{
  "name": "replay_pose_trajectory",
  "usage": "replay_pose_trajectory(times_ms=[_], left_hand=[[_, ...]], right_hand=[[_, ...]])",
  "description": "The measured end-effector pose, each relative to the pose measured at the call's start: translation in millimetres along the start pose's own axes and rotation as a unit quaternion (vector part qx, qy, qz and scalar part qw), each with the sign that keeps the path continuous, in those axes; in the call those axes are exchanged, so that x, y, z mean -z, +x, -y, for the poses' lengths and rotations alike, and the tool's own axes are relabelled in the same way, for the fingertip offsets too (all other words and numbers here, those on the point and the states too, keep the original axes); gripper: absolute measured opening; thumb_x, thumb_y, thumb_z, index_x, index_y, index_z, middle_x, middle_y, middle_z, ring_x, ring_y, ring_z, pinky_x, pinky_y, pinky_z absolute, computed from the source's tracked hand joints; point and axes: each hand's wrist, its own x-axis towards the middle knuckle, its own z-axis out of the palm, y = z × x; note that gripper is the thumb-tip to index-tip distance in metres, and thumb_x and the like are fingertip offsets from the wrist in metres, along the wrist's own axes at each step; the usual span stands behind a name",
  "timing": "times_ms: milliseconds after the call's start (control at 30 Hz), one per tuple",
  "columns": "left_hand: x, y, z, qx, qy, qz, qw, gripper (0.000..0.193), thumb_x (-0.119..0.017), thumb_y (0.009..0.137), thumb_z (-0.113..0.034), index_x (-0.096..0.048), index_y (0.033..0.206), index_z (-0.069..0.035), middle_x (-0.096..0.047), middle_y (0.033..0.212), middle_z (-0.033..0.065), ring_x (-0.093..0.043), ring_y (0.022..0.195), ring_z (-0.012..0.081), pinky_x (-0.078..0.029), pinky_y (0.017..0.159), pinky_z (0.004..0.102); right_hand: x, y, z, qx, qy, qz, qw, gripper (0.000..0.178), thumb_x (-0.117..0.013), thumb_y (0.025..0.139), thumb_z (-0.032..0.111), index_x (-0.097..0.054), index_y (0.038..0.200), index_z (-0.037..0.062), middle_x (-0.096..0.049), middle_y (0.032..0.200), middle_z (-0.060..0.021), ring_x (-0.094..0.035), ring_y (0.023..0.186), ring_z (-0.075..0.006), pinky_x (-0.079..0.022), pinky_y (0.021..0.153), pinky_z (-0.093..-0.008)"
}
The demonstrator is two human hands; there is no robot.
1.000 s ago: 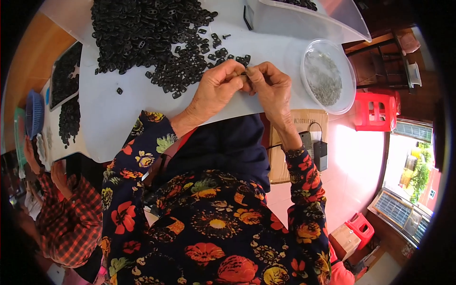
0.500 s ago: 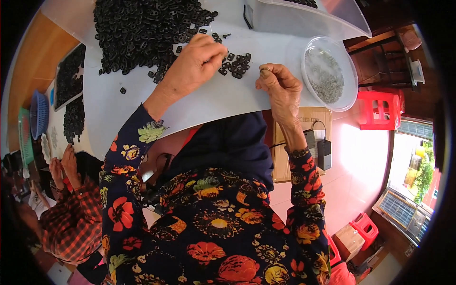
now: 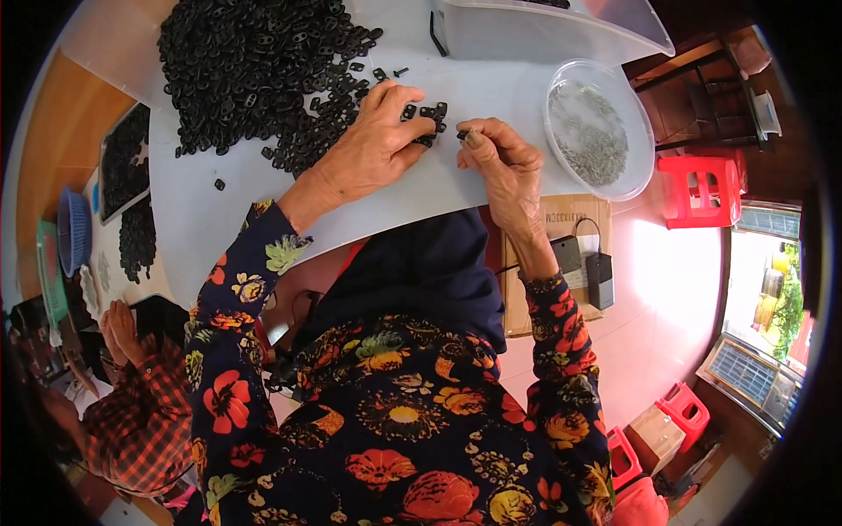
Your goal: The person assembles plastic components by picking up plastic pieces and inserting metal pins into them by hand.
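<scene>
My left hand point(image 3: 379, 136) reaches over a small cluster of black plastic pieces with holes point(image 3: 433, 112), its fingers apart and curved at the near side of the cluster. Some of those pieces are hidden behind the fingers. To the right, my right hand point(image 3: 504, 162) is closed in a pinch, with a small black piece point(image 3: 462, 134) between thumb and forefinger. A large heap of similar black pieces point(image 3: 254, 70) lies on the pale table point(image 3: 351, 223), beyond and left of my left hand. One small black pin-like part point(image 3: 401, 71) lies beyond the cluster.
Right of my right hand stands a round clear tub point(image 3: 645, 167) holding many small silvery pins point(image 3: 596, 153). A translucent bin point(image 3: 544, 39) sits at the far side. A cardboard box point(image 3: 526, 302) is below the table edge. Another person point(image 3: 132, 421) sits at the left, by a blue basket point(image 3: 74, 230).
My left hand has opened from a closed grip and come over the cluster. My right hand has turned a little, showing the black piece. The other person's hands have drawn together.
</scene>
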Motion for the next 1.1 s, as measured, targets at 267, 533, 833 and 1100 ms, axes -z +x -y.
replay_pose_trajectory(times_ms=[267,533,833,1100], left_hand=[[-3.4,3.8,-3.2,-0.005,0.024,-0.017,1.000,0.027,-0.070,0.072,-0.006,-0.061,0.097,-0.003,-0.042,0.126,0.0162,-0.036,0.120,0.0372,-0.034,0.102,0.0445],[-5.3,5.3,-1.1,-0.028,0.010,-0.006,1.000,0.021,-0.066,0.073,-0.001,-0.057,0.092,0.000,-0.042,0.126,0.0146,-0.036,0.121,0.0365,-0.034,0.101,0.0434],[-5.0,10.6,-3.4,-0.021,-0.033,-0.129,0.991,0.011,-0.059,0.080,0.002,-0.053,0.089,0.001,-0.053,0.101,0.0121,-0.050,0.099,0.0266,-0.044,0.083,0.0346],[-1.1,9.3,-27.3,0.209,-0.400,-0.075,0.889,0.007,-0.053,0.092,-0.008,-0.052,0.092,-0.002,-0.057,0.066,0.0050,-0.052,0.059,0.0116,-0.045,0.060,0.0273]], right_hand=[[2.8,0.6,-0.4,0.001,0.007,0.015,1.000,0.015,-0.061,0.091,0.010,-0.065,0.097,-0.0030,-0.056,0.073,-0.0018,-0.050,0.065,-0.0090,-0.045,0.064,-0.0244],[3.3,1.3,-4.1,-0.001,0.026,0.019,0.999,0.014,-0.064,0.090,0.010,-0.067,0.097,-0.0016,-0.060,0.077,0.0009,-0.050,0.065,-0.0048,-0.045,0.061,-0.0203],[2.5,1.2,-1.9,0.011,0.013,0.024,1.000,0.016,-0.061,0.092,0.010,-0.065,0.099,-0.0032,-0.061,0.081,-0.0013,-0.052,0.066,-0.0066,-0.046,0.062,-0.0211],[2.5,2.2,6.3,-0.016,0.099,0.033,0.994,0.019,-0.056,0.094,0.013,-0.063,0.105,-0.0023,-0.064,0.097,-0.0068,-0.061,0.076,-0.0106,-0.051,0.065,-0.0241]])
